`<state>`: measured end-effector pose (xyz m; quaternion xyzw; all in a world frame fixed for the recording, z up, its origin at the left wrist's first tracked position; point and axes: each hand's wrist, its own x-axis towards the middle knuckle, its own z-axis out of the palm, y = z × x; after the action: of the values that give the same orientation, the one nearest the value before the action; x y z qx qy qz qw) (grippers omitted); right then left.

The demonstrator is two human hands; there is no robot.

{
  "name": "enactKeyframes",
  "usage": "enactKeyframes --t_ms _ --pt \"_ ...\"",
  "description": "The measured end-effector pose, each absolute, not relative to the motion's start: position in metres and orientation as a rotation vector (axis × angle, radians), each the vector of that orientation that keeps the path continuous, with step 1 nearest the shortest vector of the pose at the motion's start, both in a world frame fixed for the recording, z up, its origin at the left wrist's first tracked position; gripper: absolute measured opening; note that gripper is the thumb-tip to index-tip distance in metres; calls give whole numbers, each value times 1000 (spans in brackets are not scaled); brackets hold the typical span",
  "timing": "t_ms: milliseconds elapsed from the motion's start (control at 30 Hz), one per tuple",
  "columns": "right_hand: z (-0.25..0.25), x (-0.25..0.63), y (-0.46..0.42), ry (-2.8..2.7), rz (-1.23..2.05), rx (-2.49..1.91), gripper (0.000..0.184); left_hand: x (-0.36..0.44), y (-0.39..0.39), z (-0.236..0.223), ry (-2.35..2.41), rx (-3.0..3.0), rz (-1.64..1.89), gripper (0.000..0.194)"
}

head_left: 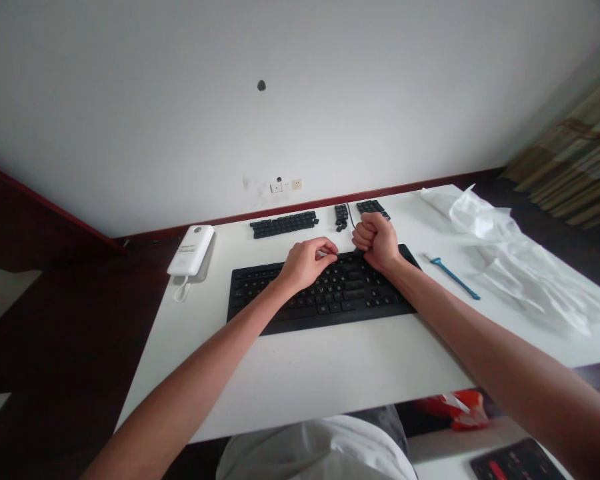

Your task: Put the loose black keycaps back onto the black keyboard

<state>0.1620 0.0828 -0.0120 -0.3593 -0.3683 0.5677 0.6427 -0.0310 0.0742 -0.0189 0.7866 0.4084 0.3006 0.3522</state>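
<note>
— Item one?
— Keyboard, black, flat on the white table, near its middle. Several key positions look bare, though they are too small to count.

— The hands?
— Left hand over the upper middle rows, fingers curled in, thumb and forefinger pinched narrow at a key or something as small as one. I cannot tell whether anything sits between the tips. Right hand a closed fist at the keyboard's top edge, right of centre. It may grip a small tool, but nothing shows out of the fist.

— Loose parts?
— A row of keycaps laid out behind the keyboard, a small stack beside it, a further cluster just beyond the right fist. A thin cable runs between the last two.

— Other entries?
— White phone handset to the left, blue stick-like tool to the right, crumpled clear plastic sheet at the far right.

— Handling note?
— In my judgement, the work on the keys goes best with a straight vertical pull or push, the other hand steadying the board, and each cap kept in row order.
</note>
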Motion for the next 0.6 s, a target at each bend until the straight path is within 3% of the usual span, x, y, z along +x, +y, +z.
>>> enactKeyframes --t_ms 600 --pt "-13 164 86 -794 1348 -800 57 -12 64 -19 1353 2138 710 13"
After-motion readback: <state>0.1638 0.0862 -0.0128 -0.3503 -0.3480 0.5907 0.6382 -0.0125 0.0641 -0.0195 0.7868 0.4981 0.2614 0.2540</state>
